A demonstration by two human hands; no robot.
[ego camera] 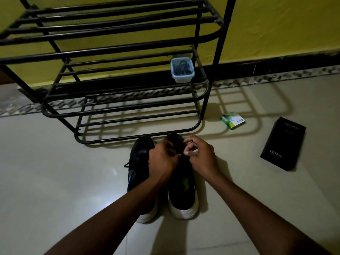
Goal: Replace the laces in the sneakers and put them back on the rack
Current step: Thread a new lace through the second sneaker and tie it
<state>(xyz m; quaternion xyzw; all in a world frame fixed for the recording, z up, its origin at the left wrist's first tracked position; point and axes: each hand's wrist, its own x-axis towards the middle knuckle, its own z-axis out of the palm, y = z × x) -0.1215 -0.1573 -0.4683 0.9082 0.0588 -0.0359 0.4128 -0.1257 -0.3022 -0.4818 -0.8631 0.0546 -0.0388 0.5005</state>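
Left hand (162,159) and right hand (199,155) meet, fingers (191,148) pinching a lace (181,155).

Single view, head-worn, wide-angle. Floor is looked down on from above, faced forward toward the far wall (276,24). Sneakers (182,190) are framed close, near centre; rack (224,34) is cropped far left.

Rack (110,50) stood on the floor (55,172), backed against the wall (276,30). I logged a tub (182,74) on a lower shelf, at its right end. Left sneaker (138,162) and right sneaker (182,192) sat side by side just before the lowest rail, toes toward it. Packet (233,120) lay right of the rack, and a box (283,144) farther right.
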